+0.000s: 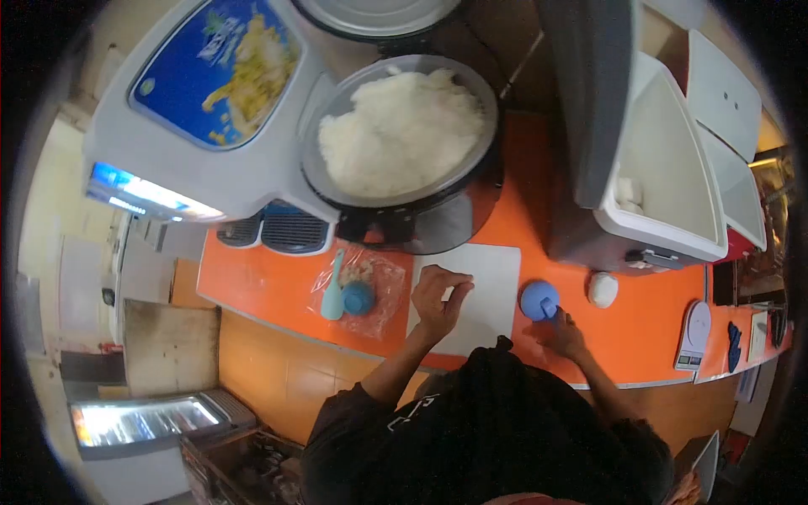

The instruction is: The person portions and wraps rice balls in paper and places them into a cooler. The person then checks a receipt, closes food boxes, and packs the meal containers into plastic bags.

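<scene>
The smooth, round, sky-blue piece (536,296), plastic by its look, sits on my glossy orange worktop (533,263) with its domed side up, and a small, darker blue tab stands out over its near right part, where the fingertips of my right hand (562,332) meet it. Just to its left, well apart from the worktop's ends, a plain white rectangular sheet (488,303) lies flat, its near edge reaching close to my body, its surface partly hidden under my left hand (441,301), whose thumb and forefinger curve with a gap between them.
</scene>
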